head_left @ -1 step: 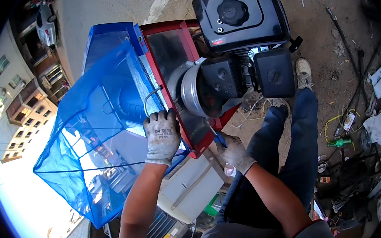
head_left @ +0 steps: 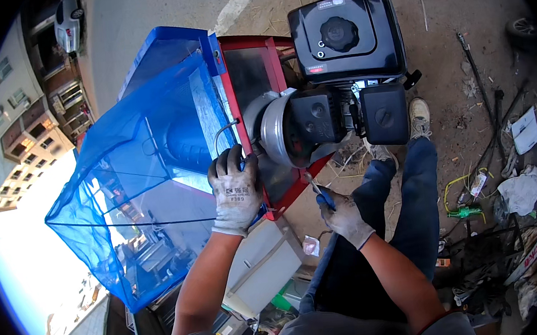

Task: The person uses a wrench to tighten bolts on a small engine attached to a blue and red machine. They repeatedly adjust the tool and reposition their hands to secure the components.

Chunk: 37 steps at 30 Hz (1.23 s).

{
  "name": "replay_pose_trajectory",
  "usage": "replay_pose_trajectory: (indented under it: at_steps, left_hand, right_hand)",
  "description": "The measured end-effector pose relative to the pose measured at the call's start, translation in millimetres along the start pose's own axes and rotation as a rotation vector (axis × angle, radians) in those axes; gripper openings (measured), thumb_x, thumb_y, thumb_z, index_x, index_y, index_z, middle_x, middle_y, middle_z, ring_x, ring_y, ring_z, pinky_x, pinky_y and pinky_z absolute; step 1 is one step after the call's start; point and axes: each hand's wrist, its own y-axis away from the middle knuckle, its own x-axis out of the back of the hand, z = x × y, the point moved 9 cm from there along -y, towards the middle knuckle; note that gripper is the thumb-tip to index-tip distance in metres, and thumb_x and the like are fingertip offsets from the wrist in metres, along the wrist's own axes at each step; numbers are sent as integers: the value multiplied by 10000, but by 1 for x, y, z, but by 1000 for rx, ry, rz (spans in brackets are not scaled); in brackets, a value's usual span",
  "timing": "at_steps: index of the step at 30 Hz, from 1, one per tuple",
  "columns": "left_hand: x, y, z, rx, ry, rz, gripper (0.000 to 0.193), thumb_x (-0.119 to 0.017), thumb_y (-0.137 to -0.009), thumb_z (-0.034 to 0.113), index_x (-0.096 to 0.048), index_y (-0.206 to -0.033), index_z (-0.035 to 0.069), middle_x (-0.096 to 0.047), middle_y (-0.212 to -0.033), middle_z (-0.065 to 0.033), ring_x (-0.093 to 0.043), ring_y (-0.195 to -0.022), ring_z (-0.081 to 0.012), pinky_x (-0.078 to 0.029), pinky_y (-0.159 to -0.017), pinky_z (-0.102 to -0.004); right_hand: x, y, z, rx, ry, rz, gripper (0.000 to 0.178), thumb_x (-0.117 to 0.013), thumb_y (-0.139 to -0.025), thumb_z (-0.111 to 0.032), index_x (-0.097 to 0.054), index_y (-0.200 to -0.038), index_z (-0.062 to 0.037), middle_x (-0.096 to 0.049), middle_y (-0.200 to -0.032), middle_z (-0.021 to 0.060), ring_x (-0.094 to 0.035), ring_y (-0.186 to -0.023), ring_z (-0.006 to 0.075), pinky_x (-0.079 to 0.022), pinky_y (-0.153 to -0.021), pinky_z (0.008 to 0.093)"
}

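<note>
Left hand [head_left: 235,192] grips red frame [head_left: 284,195] — right hand [head_left: 343,215] holds screwdriver [head_left: 318,192]

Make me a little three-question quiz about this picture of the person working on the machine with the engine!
1. True or false: both hands wear work gloves.
2. Which hand holds the blue-handled screwdriver? A) left hand B) right hand C) neither
3. Fill in: the left hand grips the edge of the ____ metal frame, beside the blue mesh hopper.

Key:
1. True. The left hand and the right hand are both in grey gloves.
2. B. Its tip points up toward the silver pulley housing under the black engine.
3. red
</note>
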Motion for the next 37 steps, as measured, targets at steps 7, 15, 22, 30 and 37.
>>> replay_pose_trajectory:
  at_steps: [7,15,22,30,37]
  left_hand:
    - [-22,12,-107,762,622,-107,322,-577,-893,221,-583,-1148,25,-642,-1067,-264,-621,-1023,-428,-485,-884,-487]
    - [-12,48,-56,753,962,82,502,-563,-893,240,-454,-1320,0,-545,-1269,-291,-548,-1171,-431,-441,-1004,-481]
    - [-59,272,57,287,1424,-284,525,-575,-924,395,-521,-1374,129,-583,-1295,-212,-549,-1203,-381,-434,-1011,-452]
    - [-361,677,117,1314,1434,-604,458,-595,-868,446,-688,-1172,116,-642,-1219,-207,-595,-1174,-352,-472,-989,-426]
    - [-450,881,227,1805,1882,-679,285,-675,-869,234,-703,-1086,51,-712,-831,-111,-685,-666,-254,-555,-580,-373]
  right_hand:
    - [160,95,-102,-184,114,183,187,-599,-944,-146,-650,-1065,-14,-636,-653,61,-619,-549,130,-469,-500,280]
    - [256,180,-89,-150,169,283,272,-527,-1013,-203,-601,-1222,-45,-575,-600,34,-501,-405,100,-389,-362,248]
    - [189,173,-106,-190,228,276,304,-571,-988,-294,-631,-1176,-63,-592,-608,58,-506,-392,127,-412,-348,269]
    - [-16,211,-55,-118,581,39,244,-547,-988,-187,-655,-1164,-55,-627,-684,40,-560,-483,115,-450,-407,260]
    - [-191,221,-50,-192,677,-224,323,-540,-1000,-186,-582,-1294,-59,-656,-729,45,-600,-566,120,-491,-515,256]
